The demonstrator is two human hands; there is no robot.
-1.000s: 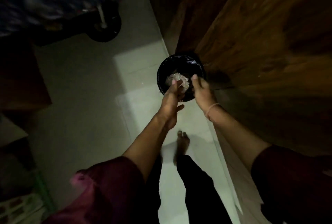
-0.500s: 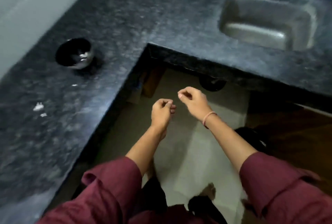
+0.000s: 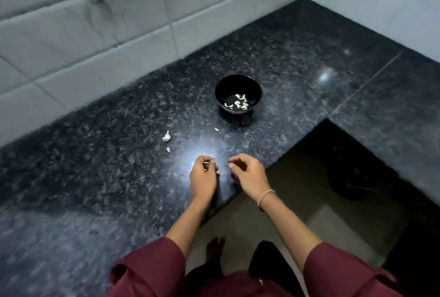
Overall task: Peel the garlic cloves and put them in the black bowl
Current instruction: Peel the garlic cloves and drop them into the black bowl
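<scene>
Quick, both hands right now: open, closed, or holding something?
Left hand: fingers curled; whether they hold anything cannot be told.
Right hand: thumb and finger pinched together; anything between them cannot be told.
</scene>
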